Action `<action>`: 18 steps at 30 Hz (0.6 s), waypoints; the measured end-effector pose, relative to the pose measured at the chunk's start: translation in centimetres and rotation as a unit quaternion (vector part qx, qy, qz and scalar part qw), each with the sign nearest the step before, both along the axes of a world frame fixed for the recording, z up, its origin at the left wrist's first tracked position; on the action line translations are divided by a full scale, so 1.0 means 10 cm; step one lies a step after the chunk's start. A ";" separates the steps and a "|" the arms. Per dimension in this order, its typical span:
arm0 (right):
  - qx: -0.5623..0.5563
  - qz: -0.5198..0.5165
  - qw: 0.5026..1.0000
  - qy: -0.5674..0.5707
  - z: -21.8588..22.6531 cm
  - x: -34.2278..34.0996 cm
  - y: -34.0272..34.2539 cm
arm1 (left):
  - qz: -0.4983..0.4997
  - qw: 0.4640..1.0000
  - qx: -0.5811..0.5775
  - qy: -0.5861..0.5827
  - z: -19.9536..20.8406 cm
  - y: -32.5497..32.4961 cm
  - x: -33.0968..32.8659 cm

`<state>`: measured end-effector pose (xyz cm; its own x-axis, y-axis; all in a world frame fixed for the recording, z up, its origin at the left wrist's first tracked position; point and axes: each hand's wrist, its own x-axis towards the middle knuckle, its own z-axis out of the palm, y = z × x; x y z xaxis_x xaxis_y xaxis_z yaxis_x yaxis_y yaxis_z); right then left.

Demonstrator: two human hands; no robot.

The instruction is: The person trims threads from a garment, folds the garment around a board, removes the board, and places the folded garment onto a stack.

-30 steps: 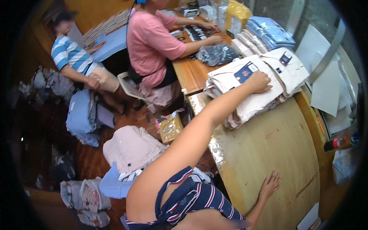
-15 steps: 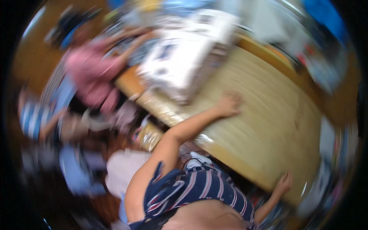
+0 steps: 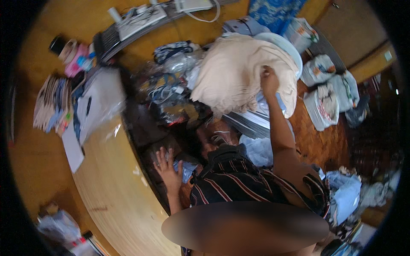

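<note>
My right hand point(image 3: 269, 81) reaches away from me with its fingers curled, closed on a fold of a large pile of beige cloth point(image 3: 232, 68). The pile spreads over a pale round tub point(image 3: 284, 47) and hangs down at its front edge. Beside the wooden table, my left hand point(image 3: 169, 168) is held out with its fingers spread and nothing in it. A small bluish packet point(image 3: 188, 170) lies just right of it.
The wooden table point(image 3: 115, 192) runs along the left, with a stack of folded cloth point(image 3: 53, 102) and white sheets point(image 3: 100, 91) at its far end. White sacks point(image 3: 322, 104) stand at the right. A shelf point(image 3: 141, 27) with devices crosses the back wall.
The view has swung right, away from the white packs and the people on the left. My left hand is off the tabletop; my right hand has moved from the table edge to the beige cloth.
</note>
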<state>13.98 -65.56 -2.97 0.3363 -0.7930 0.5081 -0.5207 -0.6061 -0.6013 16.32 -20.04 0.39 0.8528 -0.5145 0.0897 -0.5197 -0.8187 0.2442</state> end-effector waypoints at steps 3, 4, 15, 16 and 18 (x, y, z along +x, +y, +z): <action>0.098 -0.235 0.964 -0.079 -0.35 -0.74 -0.70 | -0.096 0.994 -0.031 0.033 -0.08 -0.56 0.20; 0.159 -0.351 0.923 -0.003 -0.39 -0.90 -0.77 | -0.111 0.992 -0.038 0.049 -0.13 -0.67 0.25; 0.111 -0.254 0.959 -0.050 -0.63 -0.89 -0.96 | -0.188 0.978 -0.065 0.065 -0.33 -1.17 0.55; 0.050 -0.299 0.952 -0.040 -0.61 -0.83 -0.98 | -0.184 0.978 -0.072 0.071 -0.31 -1.15 0.55; 0.115 -0.344 0.931 -0.045 -0.85 -0.92 -1.24 | -0.178 0.978 -0.079 0.080 -0.32 -1.06 0.56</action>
